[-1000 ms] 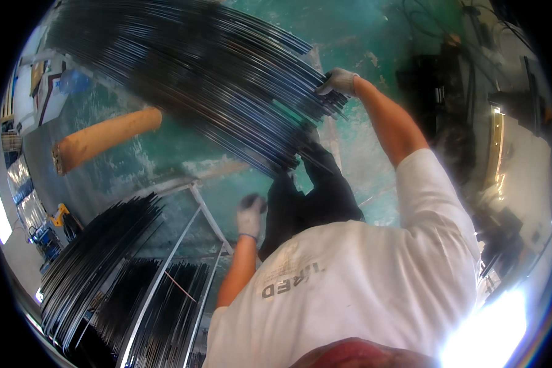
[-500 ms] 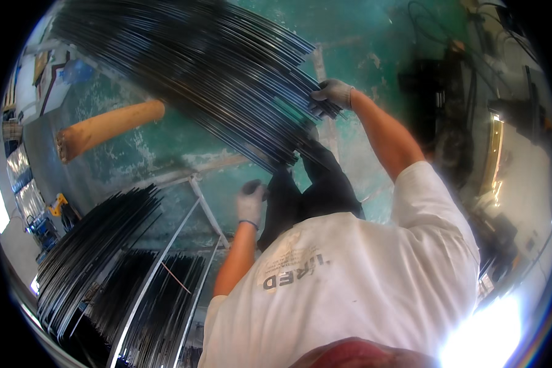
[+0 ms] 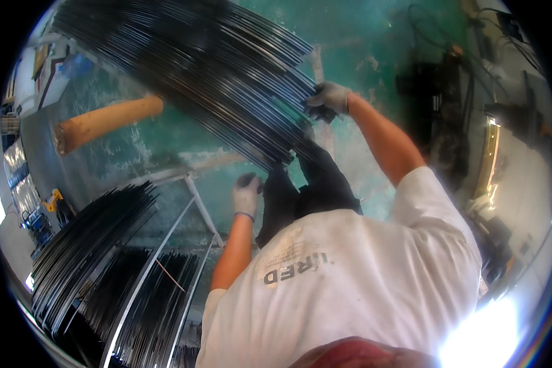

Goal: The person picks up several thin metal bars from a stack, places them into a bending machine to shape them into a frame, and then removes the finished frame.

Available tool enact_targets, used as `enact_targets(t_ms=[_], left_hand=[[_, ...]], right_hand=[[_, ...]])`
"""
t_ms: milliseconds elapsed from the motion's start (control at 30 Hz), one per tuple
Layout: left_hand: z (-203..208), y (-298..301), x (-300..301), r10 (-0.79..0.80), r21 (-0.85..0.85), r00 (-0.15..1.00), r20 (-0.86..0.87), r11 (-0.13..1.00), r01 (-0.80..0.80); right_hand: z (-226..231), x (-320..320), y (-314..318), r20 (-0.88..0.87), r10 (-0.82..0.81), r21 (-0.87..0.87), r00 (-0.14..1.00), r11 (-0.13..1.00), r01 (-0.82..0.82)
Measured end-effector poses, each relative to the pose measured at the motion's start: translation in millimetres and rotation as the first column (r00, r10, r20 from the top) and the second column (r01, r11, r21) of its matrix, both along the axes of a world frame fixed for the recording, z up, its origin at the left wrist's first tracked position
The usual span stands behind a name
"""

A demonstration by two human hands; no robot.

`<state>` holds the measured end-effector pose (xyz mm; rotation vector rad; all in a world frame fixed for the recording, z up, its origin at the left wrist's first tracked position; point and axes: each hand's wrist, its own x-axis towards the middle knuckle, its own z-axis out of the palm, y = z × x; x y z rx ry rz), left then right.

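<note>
A broad bundle of long dark metal rods [image 3: 184, 73] slants from the upper left down toward my legs, with uneven ends. My right hand [image 3: 330, 100], in a light glove with a dark palm side, is closed round several rod ends at the bundle's right edge. Closer to my body, my left hand [image 3: 246, 195] is held by my left thigh, apart from the rods. It wears a similar glove with dark fingertips. Its fingers are loosely curled, and no object shows in them.
Left of the bundle is a brown cylinder [image 3: 110, 122]. More dark rods [image 3: 92, 245] lie at the lower left, beside a pale metal frame [image 3: 203, 211]. Dark machinery with cables [image 3: 438, 116] stands on the right. The green floor [image 3: 365, 67] is worn.
My left hand has risen slightly and shifted left. My right hand stays at the rod ends with a slightly changed grip. The whole view has shifted a little.
</note>
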<state>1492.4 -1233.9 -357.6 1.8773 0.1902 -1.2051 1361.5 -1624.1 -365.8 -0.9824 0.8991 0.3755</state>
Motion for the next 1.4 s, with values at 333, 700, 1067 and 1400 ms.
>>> enact_targets(t_ms=[333, 700, 1067, 1400], left_hand=[[-14.4, -136.9, 48.7, 0.048, -0.376, 0.869, -0.492, 0.889, -0.262], [-23.5, -207.3, 16.5, 0.060, -0.462, 0.812, -0.580, 0.798, -0.388], [-18.1, -206.5, 8.8, -0.009, -0.535, 0.920, -0.393, 0.816, -0.220], [-95.2, -182.9, 0.0, -0.301, -0.394, 0.839, 0.452, 0.777, 0.491]], right_hand=[[21.3, 13.8, 41.1, 0.019, -0.017, -0.003, 1.000, 1.000, 0.017], [76.1, 78.4, 9.3, -0.389, 0.233, -0.737, 0.892, 0.502, -0.452], [28.6, 170.4, 15.7, -0.415, 0.554, -0.686, 0.721, 0.330, -0.649], [78.0, 56.8, 41.3, -0.534, 0.576, -0.691, 0.619, 0.125, -0.712]])
